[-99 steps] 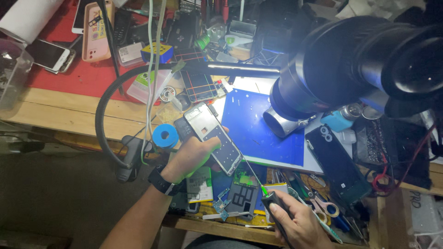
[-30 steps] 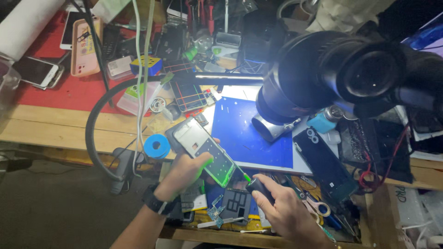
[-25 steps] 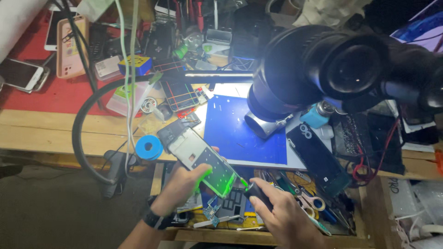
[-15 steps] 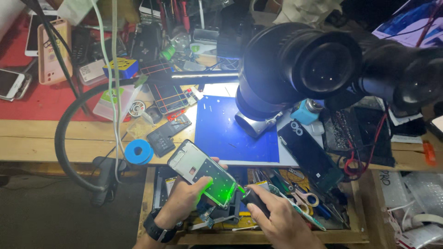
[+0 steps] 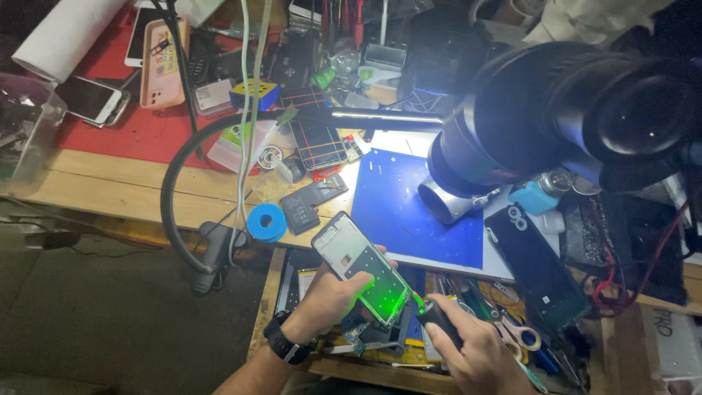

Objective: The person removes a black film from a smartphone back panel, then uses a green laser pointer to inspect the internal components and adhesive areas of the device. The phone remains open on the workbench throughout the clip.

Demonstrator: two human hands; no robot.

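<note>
My left hand [image 5: 329, 300] holds an opened phone frame [image 5: 361, 268] from below, tilted over the open drawer at the bench's front edge. A bright green light glows on the frame's lower right part. My right hand [image 5: 472, 351] grips a small black handheld tool [image 5: 439, 322] whose tip points at that green spot and nearly touches the frame's corner. A black watch sits on my left wrist.
A blue work mat [image 5: 409, 208] lies under a large black microscope [image 5: 556, 124]. A blue tape roll [image 5: 267, 222], a dark phone [image 5: 537, 267], a gooseneck lamp [image 5: 190, 183] and several phones on a red mat [image 5: 146, 124] crowd the bench. Scissors [image 5: 515, 336] lie in the drawer.
The phone frame has come down from the bench edge toward the drawer. My right hand with the black tool has closed in on its lower corner, where green light now shows.
</note>
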